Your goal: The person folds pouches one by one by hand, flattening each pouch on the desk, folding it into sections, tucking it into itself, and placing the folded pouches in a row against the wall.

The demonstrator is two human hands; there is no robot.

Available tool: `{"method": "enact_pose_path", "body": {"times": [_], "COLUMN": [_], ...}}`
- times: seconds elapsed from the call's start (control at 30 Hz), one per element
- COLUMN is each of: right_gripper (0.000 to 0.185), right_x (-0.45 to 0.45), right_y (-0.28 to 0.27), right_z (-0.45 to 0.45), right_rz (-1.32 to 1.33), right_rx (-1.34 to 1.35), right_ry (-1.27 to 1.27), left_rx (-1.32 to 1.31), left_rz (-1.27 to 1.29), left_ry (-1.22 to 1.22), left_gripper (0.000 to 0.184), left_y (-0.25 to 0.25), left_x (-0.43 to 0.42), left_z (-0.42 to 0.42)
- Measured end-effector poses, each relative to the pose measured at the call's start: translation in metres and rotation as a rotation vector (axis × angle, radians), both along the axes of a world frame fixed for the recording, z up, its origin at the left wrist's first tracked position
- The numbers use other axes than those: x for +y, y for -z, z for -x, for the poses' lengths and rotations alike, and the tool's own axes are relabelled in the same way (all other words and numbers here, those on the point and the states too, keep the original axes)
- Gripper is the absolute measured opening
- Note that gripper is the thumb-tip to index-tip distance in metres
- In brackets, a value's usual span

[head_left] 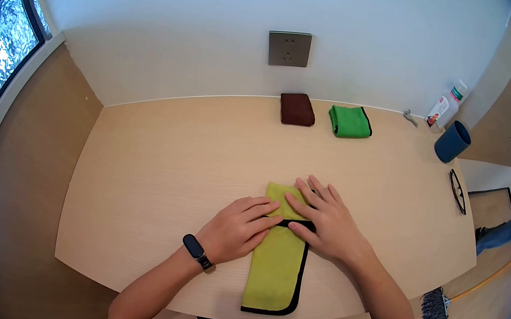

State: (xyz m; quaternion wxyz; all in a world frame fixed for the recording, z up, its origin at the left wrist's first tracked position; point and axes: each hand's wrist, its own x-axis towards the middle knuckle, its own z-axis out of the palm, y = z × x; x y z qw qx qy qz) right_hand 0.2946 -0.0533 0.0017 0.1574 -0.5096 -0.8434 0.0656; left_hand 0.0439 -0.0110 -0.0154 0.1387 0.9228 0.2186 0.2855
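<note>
A yellow-green cloth (275,271) with black edging lies lengthwise near the front of the table, its far end folded over. The black edge of that fold runs across it between my hands. From the left, my left hand (237,228) rests with fingers stretched out, their tips on the cloth at the fold. A black band is on that wrist. My right hand (326,223) lies spread over the folded far part and its right side, hiding some of it. Neither hand is gripping the cloth.
On the wooden table (168,166), a folded brown cloth (297,109) and a folded green cloth (351,122) lie by the wall. A bottle (446,107), a blue cup (452,142) and glasses (457,192) are at the right. Beyond, a person (509,230) stands near a mop (435,312).
</note>
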Motion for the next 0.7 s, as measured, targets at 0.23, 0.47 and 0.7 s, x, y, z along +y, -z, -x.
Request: {"method": "enact_pose_path", "body": {"times": [0.23,0.47,0.7], "right_gripper": [0.053,0.053,0.051], "right_x": [0.0001,-0.0004,0.0002], "right_y": [0.0023,0.0022,0.0013], "right_z": [0.0014,0.0014,0.0024], "right_rz": [0.027,0.034,-0.002], "right_rx": [0.034,0.059,0.051], "right_ry": [0.001,0.004,0.008], "left_rx": [-0.002,0.007,0.01], "left_rz": [0.015,0.035,0.034], "left_ry": [-0.002,-0.004,-0.007], "left_gripper": [0.033,0.033,0.034], "left_y": [0.0028,0.0017,0.002], "left_x": [-0.0001,-0.001,-0.0011], "left_z": [0.0001,-0.0002,-0.0004]}}
